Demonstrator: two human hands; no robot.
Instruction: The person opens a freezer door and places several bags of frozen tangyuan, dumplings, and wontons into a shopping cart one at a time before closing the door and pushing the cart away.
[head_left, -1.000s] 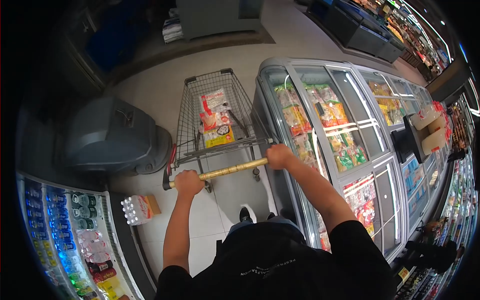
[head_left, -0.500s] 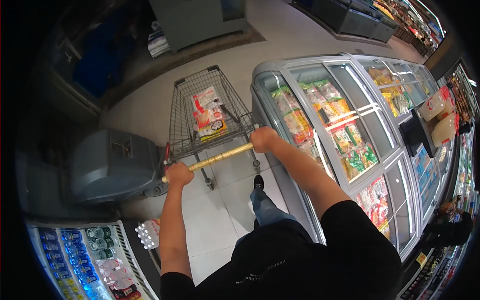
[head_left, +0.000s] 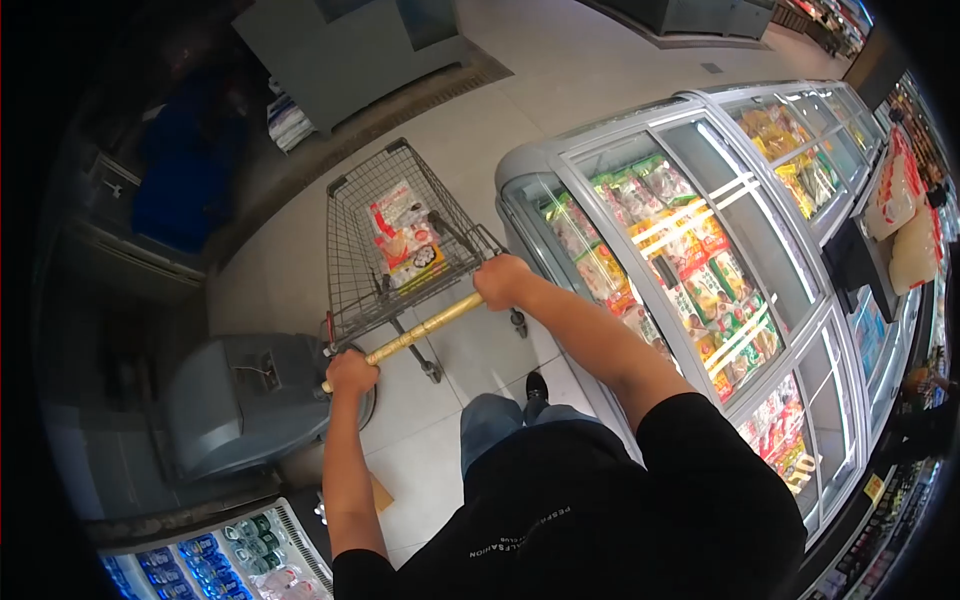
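The left hand [head_left: 351, 372] and the right hand [head_left: 501, 281] are each closed around one end of the cart handle [head_left: 420, 328], whose long axis runs lower left to upper right. The shopping cart [head_left: 385, 240] extends toward upper centre (packaged food inside), just beside the freezer case [head_left: 760, 250] at right.

Strong fisheye w/ black vignette all round, straight edges bending hard toward the rim; the dark corner at 9–11 o'clock is dim and muddy. Brightest patch is the floor [head_left: 560, 60] at 12 o'clock, plus white strip glare on the freezer glass [head_left: 700, 215] at 2–3 o'clock. My arms and centre look sharp; rim detail smears at 4–7 o'clock.
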